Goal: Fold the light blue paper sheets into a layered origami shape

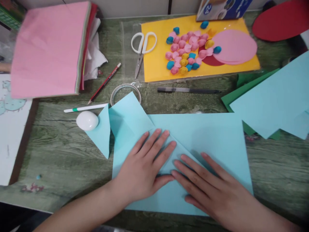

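Observation:
A large light-blue sheet (217,138) lies on the table, with a smaller folded light-blue piece (180,154) on top of it. My left hand (145,167) presses flat on the folded piece, fingers spread. To its right, my right hand (210,187) also lies flat over the piece and the sheet, its fingertips close to my left thumb. A light-blue square (130,114) sits at the sheet's upper left corner. Beside it is a light-blue triangle (102,135) with a white egg-shaped object (87,120) on its edge.
White scissors (139,58), a tape roll (112,96), a pencil (104,83) and a black pen (188,90) lie behind the sheet. Rolled paper pieces (183,48) rest on a yellow pack (154,69). Pink sheets (50,48) are stacked back left; cut blue paper (272,103) lies right.

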`<state>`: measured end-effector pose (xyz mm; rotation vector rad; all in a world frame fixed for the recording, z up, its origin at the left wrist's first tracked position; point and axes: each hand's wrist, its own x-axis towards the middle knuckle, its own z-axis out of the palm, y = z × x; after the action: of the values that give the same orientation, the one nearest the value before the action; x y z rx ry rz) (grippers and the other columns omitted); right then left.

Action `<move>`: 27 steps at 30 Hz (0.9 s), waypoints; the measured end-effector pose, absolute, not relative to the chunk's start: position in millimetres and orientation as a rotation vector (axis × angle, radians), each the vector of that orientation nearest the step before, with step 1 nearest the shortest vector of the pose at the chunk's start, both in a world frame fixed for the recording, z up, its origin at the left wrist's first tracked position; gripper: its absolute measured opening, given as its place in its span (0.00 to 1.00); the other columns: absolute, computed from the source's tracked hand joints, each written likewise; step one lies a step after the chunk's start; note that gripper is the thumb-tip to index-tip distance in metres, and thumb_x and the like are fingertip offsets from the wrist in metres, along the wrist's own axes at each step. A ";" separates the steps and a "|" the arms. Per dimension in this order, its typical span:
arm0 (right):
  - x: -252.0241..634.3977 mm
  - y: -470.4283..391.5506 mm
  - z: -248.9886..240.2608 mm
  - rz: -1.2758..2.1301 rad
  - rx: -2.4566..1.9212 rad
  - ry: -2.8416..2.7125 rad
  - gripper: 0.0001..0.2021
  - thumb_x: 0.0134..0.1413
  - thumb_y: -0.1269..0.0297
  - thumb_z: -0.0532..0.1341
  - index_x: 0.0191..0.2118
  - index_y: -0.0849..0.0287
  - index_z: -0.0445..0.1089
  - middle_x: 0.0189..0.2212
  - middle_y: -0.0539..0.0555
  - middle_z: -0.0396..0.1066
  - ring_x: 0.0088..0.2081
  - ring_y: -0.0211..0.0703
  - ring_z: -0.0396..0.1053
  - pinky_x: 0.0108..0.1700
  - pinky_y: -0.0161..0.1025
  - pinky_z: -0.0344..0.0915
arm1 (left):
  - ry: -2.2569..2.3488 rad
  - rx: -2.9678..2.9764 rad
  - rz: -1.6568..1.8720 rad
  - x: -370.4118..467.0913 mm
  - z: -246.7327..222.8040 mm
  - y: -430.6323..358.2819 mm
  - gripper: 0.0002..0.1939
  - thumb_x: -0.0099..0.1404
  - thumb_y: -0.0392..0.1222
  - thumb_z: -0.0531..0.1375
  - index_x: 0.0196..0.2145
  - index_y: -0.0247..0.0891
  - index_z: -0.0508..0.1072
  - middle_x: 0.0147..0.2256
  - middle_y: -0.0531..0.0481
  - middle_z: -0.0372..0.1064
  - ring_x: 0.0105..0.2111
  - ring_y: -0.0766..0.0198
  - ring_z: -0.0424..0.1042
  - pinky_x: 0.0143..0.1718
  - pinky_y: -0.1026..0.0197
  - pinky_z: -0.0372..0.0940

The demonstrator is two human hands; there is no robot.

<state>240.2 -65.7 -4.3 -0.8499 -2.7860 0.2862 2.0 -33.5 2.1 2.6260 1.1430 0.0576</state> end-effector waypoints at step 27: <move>241.0 -62.7 -3.6 0.285 -0.817 -2.803 0.18 0.65 0.63 0.54 0.58 0.60 0.64 0.59 0.51 0.64 0.62 0.48 0.56 0.67 0.56 0.39 | 1.151 2.629 0.094 0.6 3.1 -34.9 0.37 0.67 0.62 0.51 0.65 0.36 0.55 0.66 0.39 0.45 0.66 0.45 0.44 0.64 0.43 0.45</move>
<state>241.0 -62.7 -3.6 -0.8169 -2.8034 0.2846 0.6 -34.9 3.1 2.6295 1.1512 0.0936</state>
